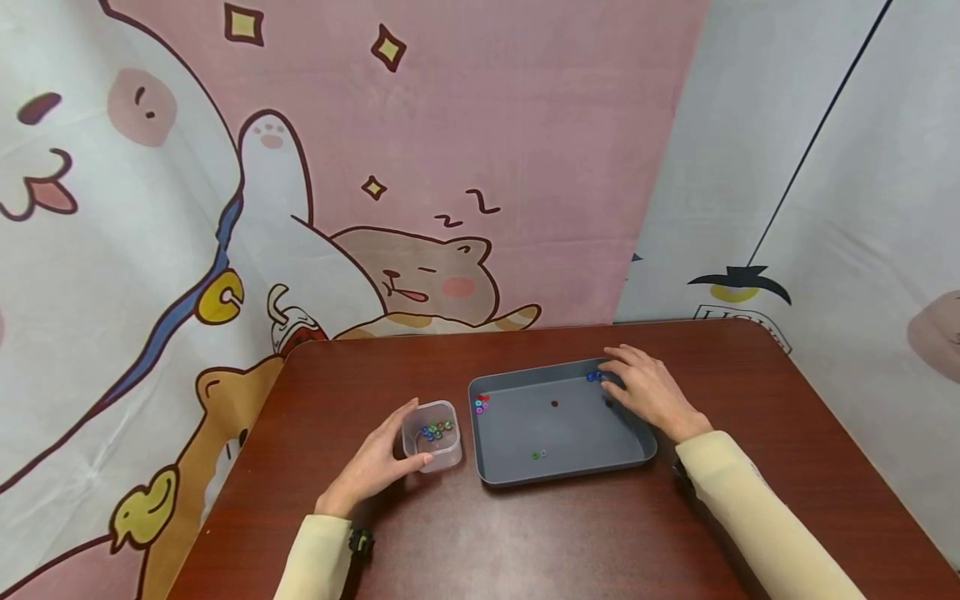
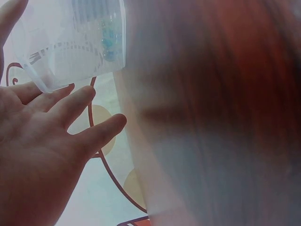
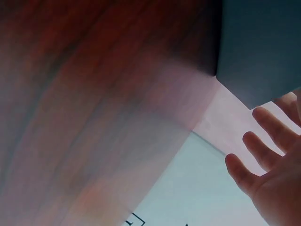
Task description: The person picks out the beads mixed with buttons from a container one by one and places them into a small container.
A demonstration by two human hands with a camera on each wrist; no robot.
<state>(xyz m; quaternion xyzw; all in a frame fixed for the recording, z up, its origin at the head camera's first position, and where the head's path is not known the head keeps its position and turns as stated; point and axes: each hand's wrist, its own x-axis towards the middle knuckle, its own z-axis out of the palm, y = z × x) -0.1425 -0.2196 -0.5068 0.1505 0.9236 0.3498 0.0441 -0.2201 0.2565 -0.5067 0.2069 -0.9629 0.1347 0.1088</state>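
Left fingers [image 1: 402,412] grip the clear container [image 1: 437,459]; right fingers [image 1: 630,359] spread at the tray's [image 1: 581,437] rim (the backdrop [image 1: 540,125] reads "Z Z").

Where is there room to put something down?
On the table in front of the gray tray, between the sleeves; or between the clear box and the table's far edge. Crowded: the gap between box and tray, and around the right hand and blue pieces.

the tray [image 1: 585,435] is plain grey, the bench [image 1: 570,533] reddish brown with darker streaks, the box [image 1: 442,459] colourless, its beads [image 1: 438,430] blue and green, the curtain [image 1: 540,150] pink and white with cartoon animals.
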